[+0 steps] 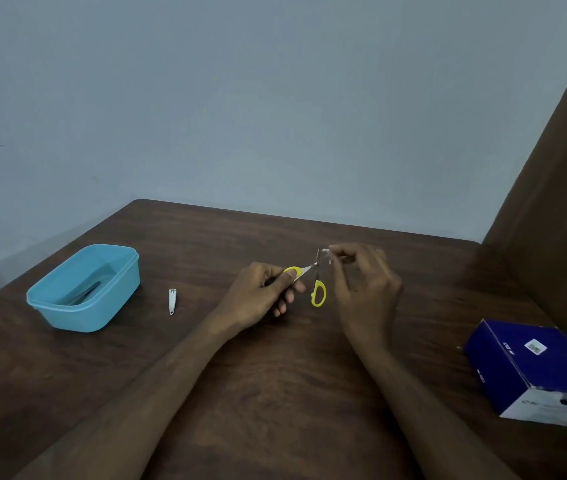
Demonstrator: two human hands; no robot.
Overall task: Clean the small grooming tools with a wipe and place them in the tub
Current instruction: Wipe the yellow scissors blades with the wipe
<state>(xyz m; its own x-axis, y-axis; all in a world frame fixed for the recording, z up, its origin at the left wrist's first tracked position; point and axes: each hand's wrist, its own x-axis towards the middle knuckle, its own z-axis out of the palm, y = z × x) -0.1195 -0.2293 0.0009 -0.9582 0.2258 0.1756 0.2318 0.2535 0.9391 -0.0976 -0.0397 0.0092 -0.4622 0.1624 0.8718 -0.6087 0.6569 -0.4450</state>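
From the head view, the left hand (261, 292) curls round one yellow handle loop of the small scissors (313, 277), whose blades stand spread open. The right hand (365, 282) pinches a small white wipe (327, 254) at its fingers, right at the upper blade tip. To wipe well, I judge the wipe should be drawn along the flat of each blade from pivot to tip, away from the edge (the free loop dangles below the fingers, so steady it).

The scissors are small, with thin steel blades. Left of the left fingers, a nail clipper (171, 301) lies on the desk (275, 393); farther left, the blue tub (115, 299) holds a slim dark tool, too dim to name.
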